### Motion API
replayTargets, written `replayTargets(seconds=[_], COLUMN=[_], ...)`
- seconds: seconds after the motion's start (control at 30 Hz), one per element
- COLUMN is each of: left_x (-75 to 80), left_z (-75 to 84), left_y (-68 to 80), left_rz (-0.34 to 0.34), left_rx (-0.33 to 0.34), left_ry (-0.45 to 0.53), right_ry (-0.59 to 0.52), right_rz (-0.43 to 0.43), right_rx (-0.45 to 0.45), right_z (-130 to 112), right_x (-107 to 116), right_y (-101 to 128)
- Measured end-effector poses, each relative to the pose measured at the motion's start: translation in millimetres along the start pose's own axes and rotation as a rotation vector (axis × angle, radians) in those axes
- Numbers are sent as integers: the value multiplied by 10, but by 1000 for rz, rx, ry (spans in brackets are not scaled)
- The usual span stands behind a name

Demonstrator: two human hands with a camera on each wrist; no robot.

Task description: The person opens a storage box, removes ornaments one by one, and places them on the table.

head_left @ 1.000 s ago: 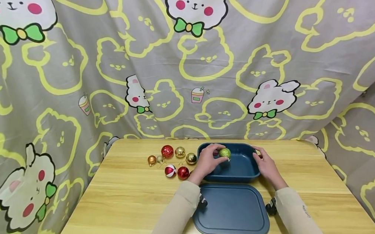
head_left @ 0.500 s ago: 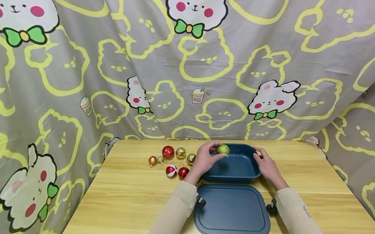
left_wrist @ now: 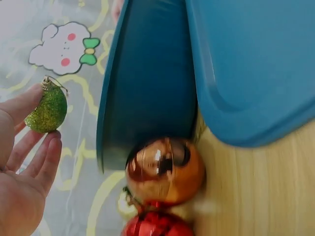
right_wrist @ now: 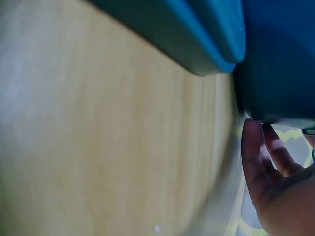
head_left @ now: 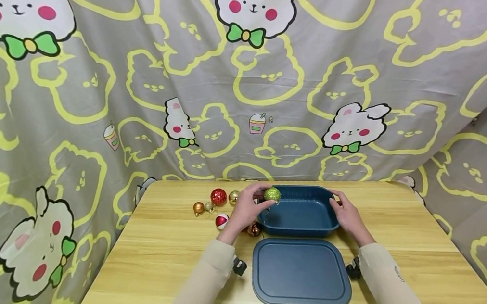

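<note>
Since a second ago, the left hand (head_left: 248, 208) has drawn back leftward with the green glitter bauble (head_left: 272, 194), from over the inside of the blue tub (head_left: 301, 214) to above its left rim; the bauble is pinched between fingertips and thumb, clear of the rim in the left wrist view. A copper bauble (head_left: 254, 229) now shows against the tub's near-left corner, touching its wall, with a red bauble (left_wrist: 157, 226) just beside it. The right hand (head_left: 348, 215) rests with straight fingers against the tub's right edge. The blue lid (head_left: 301, 272) lies flat on the worktop (head_left: 158, 270) just in front of the tub. Other baubles (head_left: 213, 203) cluster left of the tub, with open worktop beyond them to the left edge
</note>
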State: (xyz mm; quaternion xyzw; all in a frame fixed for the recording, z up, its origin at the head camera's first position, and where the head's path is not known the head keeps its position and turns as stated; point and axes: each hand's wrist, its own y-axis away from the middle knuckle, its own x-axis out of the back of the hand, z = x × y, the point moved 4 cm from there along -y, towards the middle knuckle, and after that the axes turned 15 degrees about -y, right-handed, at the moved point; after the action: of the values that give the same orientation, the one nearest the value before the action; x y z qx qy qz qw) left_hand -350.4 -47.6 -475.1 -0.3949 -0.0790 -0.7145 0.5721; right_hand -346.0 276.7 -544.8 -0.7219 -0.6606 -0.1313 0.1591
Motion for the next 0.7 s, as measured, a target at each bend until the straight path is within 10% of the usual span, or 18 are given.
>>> replayTargets(seconds=[0.7], left_x=[711], left_z=[-444], left_y=[561], left_rz=[92], left_rx=[112], left_ry=[-72], right_ry=[0], right_rz=[-2], right_rx=[0], right_z=[-16], right_x=[0], right_y=[5])
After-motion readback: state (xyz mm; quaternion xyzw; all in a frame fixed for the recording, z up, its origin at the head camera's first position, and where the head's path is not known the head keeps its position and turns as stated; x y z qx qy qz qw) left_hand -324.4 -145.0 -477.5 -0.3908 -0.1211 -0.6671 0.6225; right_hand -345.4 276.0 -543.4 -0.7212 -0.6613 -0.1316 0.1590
